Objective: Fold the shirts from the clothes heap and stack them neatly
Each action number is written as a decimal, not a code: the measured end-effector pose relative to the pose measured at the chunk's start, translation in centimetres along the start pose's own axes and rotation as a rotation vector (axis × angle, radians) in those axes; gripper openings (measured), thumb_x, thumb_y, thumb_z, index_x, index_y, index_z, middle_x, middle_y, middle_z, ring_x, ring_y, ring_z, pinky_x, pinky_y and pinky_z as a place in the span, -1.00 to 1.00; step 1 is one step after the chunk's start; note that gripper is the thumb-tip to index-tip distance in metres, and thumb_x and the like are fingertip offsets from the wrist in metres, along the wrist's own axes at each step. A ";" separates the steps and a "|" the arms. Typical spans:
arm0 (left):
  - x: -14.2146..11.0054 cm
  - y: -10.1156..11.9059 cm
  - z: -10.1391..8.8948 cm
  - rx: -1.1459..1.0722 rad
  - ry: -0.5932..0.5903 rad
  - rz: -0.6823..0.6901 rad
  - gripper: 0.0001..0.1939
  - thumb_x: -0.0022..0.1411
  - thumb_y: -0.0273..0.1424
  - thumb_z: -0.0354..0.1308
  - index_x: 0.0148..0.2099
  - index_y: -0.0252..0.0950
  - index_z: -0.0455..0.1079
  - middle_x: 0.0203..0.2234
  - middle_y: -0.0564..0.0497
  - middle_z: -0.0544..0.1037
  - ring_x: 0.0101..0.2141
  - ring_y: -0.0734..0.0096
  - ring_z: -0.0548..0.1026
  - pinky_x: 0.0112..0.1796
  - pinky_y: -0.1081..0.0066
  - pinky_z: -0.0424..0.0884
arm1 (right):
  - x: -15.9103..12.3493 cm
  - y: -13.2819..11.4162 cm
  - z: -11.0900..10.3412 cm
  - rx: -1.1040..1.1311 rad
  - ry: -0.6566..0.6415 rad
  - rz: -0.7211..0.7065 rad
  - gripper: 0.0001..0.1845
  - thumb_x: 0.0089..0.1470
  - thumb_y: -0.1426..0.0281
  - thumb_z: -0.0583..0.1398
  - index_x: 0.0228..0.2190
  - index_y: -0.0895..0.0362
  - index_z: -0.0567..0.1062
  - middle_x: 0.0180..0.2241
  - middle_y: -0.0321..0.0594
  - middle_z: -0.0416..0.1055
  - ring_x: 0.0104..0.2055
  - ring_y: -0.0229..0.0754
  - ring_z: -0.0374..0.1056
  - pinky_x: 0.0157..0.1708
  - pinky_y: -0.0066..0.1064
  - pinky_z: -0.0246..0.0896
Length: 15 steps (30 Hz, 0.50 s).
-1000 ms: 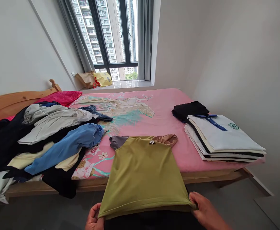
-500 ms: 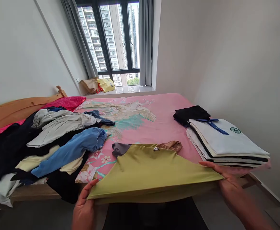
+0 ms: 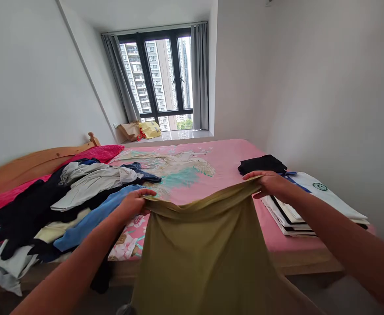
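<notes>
An olive-green shirt (image 3: 201, 245) hangs from both my hands over the near edge of the bed. My left hand (image 3: 137, 202) pinches one corner of its upper edge, close to the blue garment in the heap. My right hand (image 3: 267, 183) grips the opposite corner, in front of the folded clothes. Between the hands the upper edge sags a little, with soft creases below it. The shirt's lower part runs out of the picture, and its sleeves and collar are mostly hidden.
Loose clothes (image 3: 93, 183) lie heaped on the left of the pink bed sheet (image 3: 227, 157). To the right is a stack of folded shirts (image 3: 336, 197), with a folded black garment (image 3: 262, 165) beside it. Bags (image 3: 149, 130) rest on the window sill.
Both hands have risen and moved forward, lifting the shirt off the bed so that it now hangs down. The hands are closer together, and the view has tilted upward.
</notes>
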State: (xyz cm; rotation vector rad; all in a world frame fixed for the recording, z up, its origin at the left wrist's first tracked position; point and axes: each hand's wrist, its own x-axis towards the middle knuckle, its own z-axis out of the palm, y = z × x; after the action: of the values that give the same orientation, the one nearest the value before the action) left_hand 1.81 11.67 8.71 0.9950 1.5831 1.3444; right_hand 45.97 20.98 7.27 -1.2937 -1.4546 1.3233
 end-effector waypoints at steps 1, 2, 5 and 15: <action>1.5 0.9 0.4 0.023 -0.031 -0.041 -0.72 0.05 -0.52 0.16 -0.14 -0.49 0.39 -0.56 0.02 0.45 -0.60 0.54 0.38 -0.49 0.44 0.35 | 1.1 -0.8 0.6 0.059 0.037 -0.015 -0.61 -0.06 0.35 0.17 -0.13 0.17 0.42 -0.29 -0.08 0.49 -0.32 -0.13 0.45 -0.32 -0.27 0.41; 2.7 2.1 0.6 -0.007 0.008 0.021 -0.70 0.05 -0.54 0.15 -0.12 -0.50 0.36 -0.53 0.01 0.47 -0.61 0.59 0.36 -0.49 0.46 0.34 | 1.9 -1.7 0.9 0.104 0.090 -0.068 -0.64 -0.04 0.37 0.15 -0.14 0.15 0.42 -0.24 -0.08 0.48 -0.27 -0.15 0.45 -0.27 -0.28 0.40; 4.2 6.4 0.6 -0.068 0.109 0.282 -0.63 0.08 -0.49 0.13 -0.03 -0.48 0.29 -0.34 -0.07 0.52 -0.49 0.54 0.44 -0.41 0.44 0.38 | 2.6 -4.5 0.5 0.142 0.230 -0.344 -0.65 -0.03 0.39 0.09 -0.15 0.07 0.44 -0.09 -0.15 0.42 -0.08 -0.16 0.39 -0.13 -0.36 0.35; 4.7 -5.8 -0.3 0.065 0.024 -0.002 -0.68 -0.08 -0.47 0.14 -0.18 -0.23 0.38 -0.54 0.08 0.46 -0.62 0.55 0.34 -0.50 0.46 0.31 | 2.9 8.6 4.3 -0.130 0.057 -0.015 -0.45 -0.20 0.40 0.02 -0.08 -0.02 0.40 -0.22 -0.21 0.48 -0.28 -0.15 0.45 -0.34 -0.37 0.34</action>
State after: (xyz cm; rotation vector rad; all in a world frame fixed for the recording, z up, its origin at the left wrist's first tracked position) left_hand -0.46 15.23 2.54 1.0194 1.6542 1.3159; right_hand 42.84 22.52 -2.16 -1.3898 -1.5290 1.1891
